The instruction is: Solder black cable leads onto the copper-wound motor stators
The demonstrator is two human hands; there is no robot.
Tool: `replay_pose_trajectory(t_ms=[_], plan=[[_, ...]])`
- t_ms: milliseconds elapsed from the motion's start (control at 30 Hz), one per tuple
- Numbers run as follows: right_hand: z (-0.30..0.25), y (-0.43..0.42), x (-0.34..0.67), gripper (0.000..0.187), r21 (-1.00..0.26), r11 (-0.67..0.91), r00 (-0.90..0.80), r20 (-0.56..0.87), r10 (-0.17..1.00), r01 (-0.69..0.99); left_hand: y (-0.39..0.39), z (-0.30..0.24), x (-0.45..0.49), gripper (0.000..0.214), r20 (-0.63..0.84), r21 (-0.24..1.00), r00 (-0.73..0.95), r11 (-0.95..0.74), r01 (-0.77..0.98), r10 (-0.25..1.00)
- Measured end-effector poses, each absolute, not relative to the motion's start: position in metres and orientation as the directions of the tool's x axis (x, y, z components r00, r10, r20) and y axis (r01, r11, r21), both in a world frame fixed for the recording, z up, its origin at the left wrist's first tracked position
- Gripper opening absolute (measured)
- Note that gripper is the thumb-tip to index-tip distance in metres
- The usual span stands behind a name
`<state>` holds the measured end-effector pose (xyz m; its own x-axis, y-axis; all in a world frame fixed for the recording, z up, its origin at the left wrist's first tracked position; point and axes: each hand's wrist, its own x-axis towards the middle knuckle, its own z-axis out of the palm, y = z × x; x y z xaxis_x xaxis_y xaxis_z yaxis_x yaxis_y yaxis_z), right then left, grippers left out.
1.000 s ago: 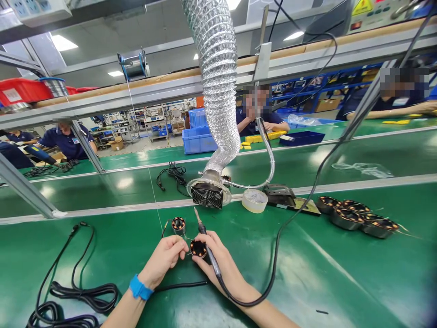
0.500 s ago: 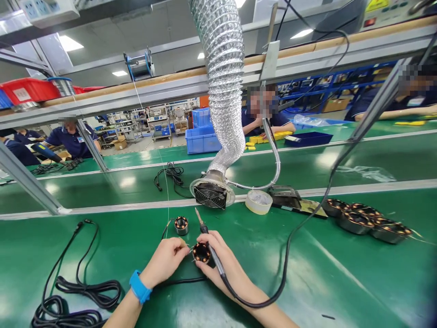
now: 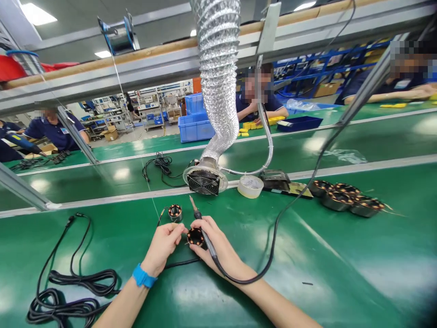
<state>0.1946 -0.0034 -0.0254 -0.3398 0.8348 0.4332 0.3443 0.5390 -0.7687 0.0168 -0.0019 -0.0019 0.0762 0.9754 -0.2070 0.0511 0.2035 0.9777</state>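
My right hand grips a small ring-shaped motor stator with copper coils, thumb and fingers around its side. The same hand holds a soldering iron, its bare tip pointing up and away from me, apart from the stator. Closed in a pinch, my left hand is at the stator's left edge; whatever lies between its fingertips is too small to make out. A blue band circles the left wrist. Just beyond the hands stands a second stator beside a thin cable end.
Black cables lie coiled at left. A fan hangs from a foil duct ahead. Right of it are a tape roll, an iron stand and several larger stators. Co-workers sit across the bench.
The view has shifted, so the bench appears higher and slightly left. My left fingertips have moved closer against the stator's upper left edge. My right hand keeps its hold.
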Motion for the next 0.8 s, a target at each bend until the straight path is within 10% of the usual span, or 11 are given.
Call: replay_pose_trajectory(t_ms=[800], plan=[[-0.026, 0.000, 0.198, 0.052, -0.771, 0.548, -0.348, 0.442, 0.827, 0.324, 0.002, -0.008, 0.011, 0.051, -0.257, 0.967, 0.161, 0.252, 0.049, 0.953]])
